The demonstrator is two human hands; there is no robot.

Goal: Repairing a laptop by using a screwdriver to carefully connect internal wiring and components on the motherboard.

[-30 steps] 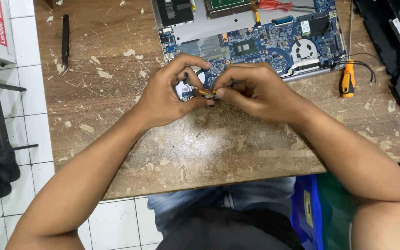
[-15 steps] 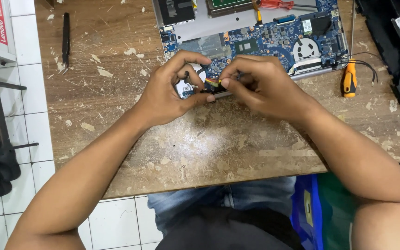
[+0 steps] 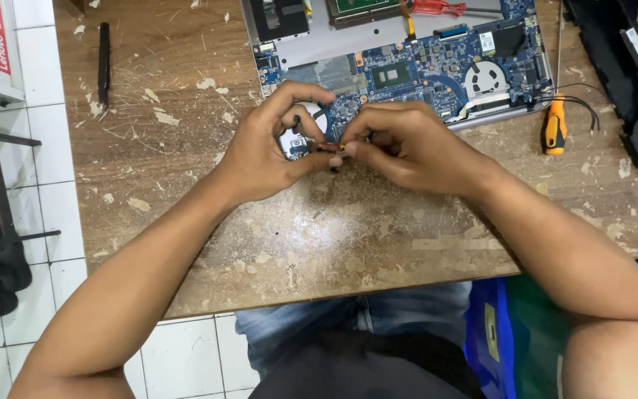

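Hands: two, left hand (image 3: 263, 151) and right hand (image 3: 407, 144), meeting at centre. Opened laptop (image 3: 407, 66) with blue circuit board: one, at 12 o'clock. Screwdrivers: two, one orange-handled (image 3: 554, 127) at 2 o'clock, one red-handled (image 3: 437, 7) at 12 o'clock. Black bar tool (image 3: 103, 59): one, at 10 o'clock. Counter (image 3: 334, 236): one.

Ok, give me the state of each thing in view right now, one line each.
Laptop: opened up, blue motherboard exposed, lying flat on the table.
Small component: pinched between the fingertips of both hands, above the laptop's near edge.
Left hand: closed on the small component.
Right hand: closed on it too.
Orange-handled screwdriver: lying idle right of the laptop.
Black tool: lying idle, far left.
Wooden table: worn and scratched.
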